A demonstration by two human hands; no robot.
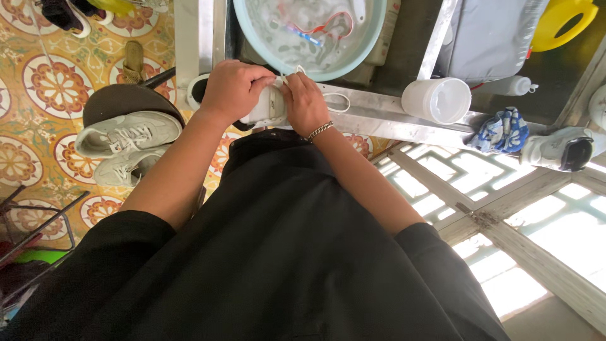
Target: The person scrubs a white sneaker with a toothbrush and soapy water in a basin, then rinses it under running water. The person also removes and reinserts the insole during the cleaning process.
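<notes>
One white sneaker (268, 107) on metal counter edge — left hand (233, 88) clamped over it, right hand (304, 101) pinching white lace (334, 100). Lacing looks partway. Soapy basin (309, 31) beyond; grey pair (126, 145) waits on stool — another shoe (558, 150) right.

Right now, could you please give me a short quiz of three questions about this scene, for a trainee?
1. True or false: both hands are on the white shoe.
2. What does the basin hold? A) soapy water B) dry sand C) folded towels
3. Fill in: the pair of grey shoes lies on a round ____.

Key:
1. True. The left hand grips the shoe and the right hand pinches its lace.
2. A.
3. Stool.
</notes>
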